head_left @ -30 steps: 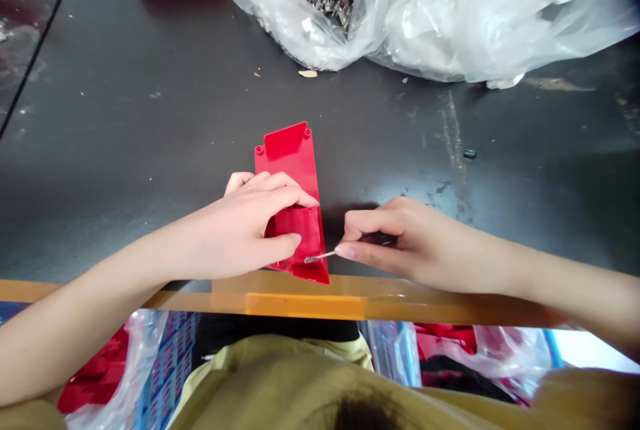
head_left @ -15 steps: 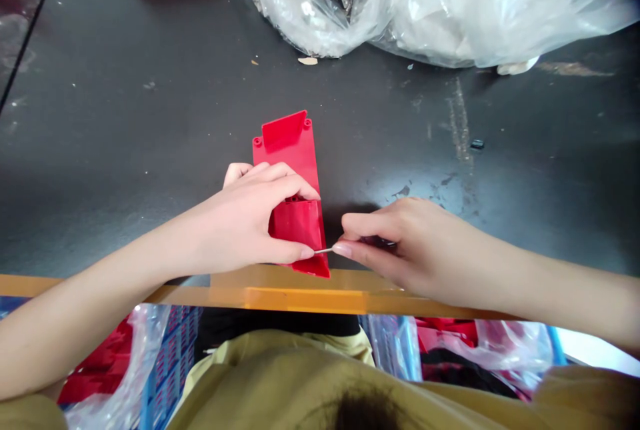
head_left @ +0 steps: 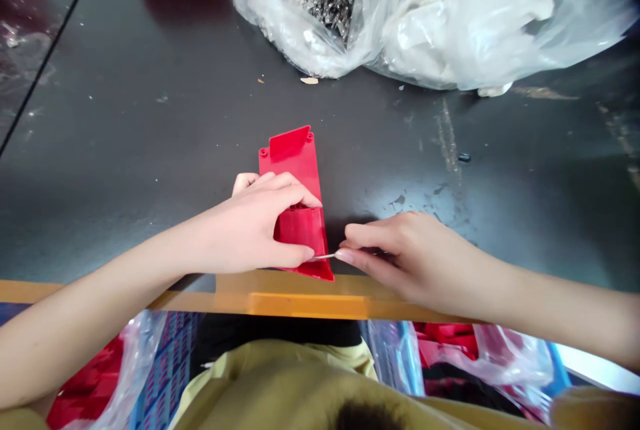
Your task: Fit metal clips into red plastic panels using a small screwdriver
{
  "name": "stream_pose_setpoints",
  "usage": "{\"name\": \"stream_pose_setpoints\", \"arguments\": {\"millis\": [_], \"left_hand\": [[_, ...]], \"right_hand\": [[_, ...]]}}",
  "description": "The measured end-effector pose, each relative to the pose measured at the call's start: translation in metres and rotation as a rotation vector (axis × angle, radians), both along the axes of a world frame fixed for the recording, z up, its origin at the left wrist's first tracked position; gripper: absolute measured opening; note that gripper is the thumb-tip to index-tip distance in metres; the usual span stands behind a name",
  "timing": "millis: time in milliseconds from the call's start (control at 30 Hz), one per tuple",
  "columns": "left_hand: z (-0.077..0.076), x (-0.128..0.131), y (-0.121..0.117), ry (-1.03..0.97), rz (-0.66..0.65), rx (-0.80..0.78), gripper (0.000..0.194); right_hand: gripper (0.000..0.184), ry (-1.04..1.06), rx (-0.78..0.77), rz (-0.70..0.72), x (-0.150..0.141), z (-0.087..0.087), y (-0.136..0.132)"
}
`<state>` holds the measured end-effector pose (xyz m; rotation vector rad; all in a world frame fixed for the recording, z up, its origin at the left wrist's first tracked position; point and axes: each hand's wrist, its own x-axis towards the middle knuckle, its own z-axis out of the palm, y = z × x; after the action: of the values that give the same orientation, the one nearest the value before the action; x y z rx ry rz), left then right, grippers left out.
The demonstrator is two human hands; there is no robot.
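Note:
A red plastic part (head_left: 301, 229) with a raised flap and small screw bosses at its far end lies at the table's front edge. My left hand (head_left: 260, 220) is closed over its left side, fingers across the middle and thumb near the close end. My right hand (head_left: 400, 250), just right of the part, pinches a thin metal rod (head_left: 327, 257). The rod reaches over the part's right edge to my left thumb tip. What sits at the rod's far tip, and the rest of the tool inside my right fist, are hidden.
An open plastic bag (head_left: 295, 43) of small clear pieces stands at the back, beside a bag (head_left: 450, 37) of white pieces. A small dark piece (head_left: 465, 157) lies at right. Crates with red parts (head_left: 90, 377) flank my lap below the orange table edge (head_left: 310, 303).
The whole view has shifted, so the table and bags sit lower in it and more red shows at the back left. Both hands keep nearly the same hold on part and rod.

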<state>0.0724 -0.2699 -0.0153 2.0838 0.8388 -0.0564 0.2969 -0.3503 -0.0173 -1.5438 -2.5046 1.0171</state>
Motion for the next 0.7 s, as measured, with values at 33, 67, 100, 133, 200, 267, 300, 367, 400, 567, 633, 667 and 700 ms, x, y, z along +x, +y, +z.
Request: {"name": "stream_pose_setpoints", "arguments": {"millis": [33, 67, 100, 133, 200, 267, 300, 367, 400, 567, 633, 667, 700], "left_hand": [[-0.0003, 0.0001, 0.0000, -0.003, 0.002, 0.003, 0.035], [-0.0008, 0.0006, -0.0003, -0.003, 0.010, 0.010, 0.037], [-0.0015, 0.0013, -0.0008, -0.002, 0.021, 0.019, 0.039], [-0.0024, 0.0022, -0.0013, 0.000, 0.028, 0.028, 0.042], [-0.0043, 0.0035, -0.0024, 0.000, 0.032, 0.042, 0.045], [-0.0061, 0.0039, -0.0027, -0.006, 0.031, 0.051, 0.045], [-0.0068, 0.0037, -0.0025, -0.010, 0.030, 0.053, 0.045], [-0.0074, 0.0027, -0.0017, -0.012, 0.029, 0.059, 0.045], [-0.0074, 0.0020, -0.0012, -0.011, 0.027, 0.058, 0.045], [-0.0032, -0.0004, 0.0011, -0.016, 0.002, 0.014, 0.039], [-0.0008, -0.0008, 0.0015, -0.008, -0.010, -0.002, 0.030], [0.0001, -0.0008, 0.0016, -0.001, -0.014, -0.005, 0.027], [0.0007, -0.0008, 0.0016, 0.004, -0.013, -0.004, 0.025]], "right_hand": [[0.034, -0.004, -0.004, 0.000, -0.0002, 0.0007, 0.0004], [0.035, -0.009, -0.008, 0.000, -0.0005, 0.0011, 0.0010], [0.035, -0.017, -0.013, -0.001, -0.0009, 0.0014, 0.0016], [0.036, -0.025, -0.019, -0.007, -0.0015, 0.0015, 0.0021], [0.036, -0.035, -0.042, -0.025, -0.0028, 0.0015, 0.0022], [0.036, -0.037, -0.059, -0.065, -0.0041, 0.0015, 0.0012], [0.037, -0.035, -0.069, -0.087, -0.0046, 0.0017, 0.0006], [0.038, -0.011, -0.106, -0.119, -0.0050, 0.0028, 0.0000], [0.039, 0.005, -0.130, -0.126, -0.0049, 0.0035, 0.0002], [0.038, 0.061, -0.151, -0.135, -0.0020, 0.0059, 0.0041], [0.038, 0.075, -0.149, -0.126, -0.0003, 0.0054, 0.0059], [0.038, 0.078, -0.154, -0.115, 0.0005, 0.0052, 0.0068], [0.038, 0.080, -0.160, -0.101, 0.0011, 0.0050, 0.0077]]}}
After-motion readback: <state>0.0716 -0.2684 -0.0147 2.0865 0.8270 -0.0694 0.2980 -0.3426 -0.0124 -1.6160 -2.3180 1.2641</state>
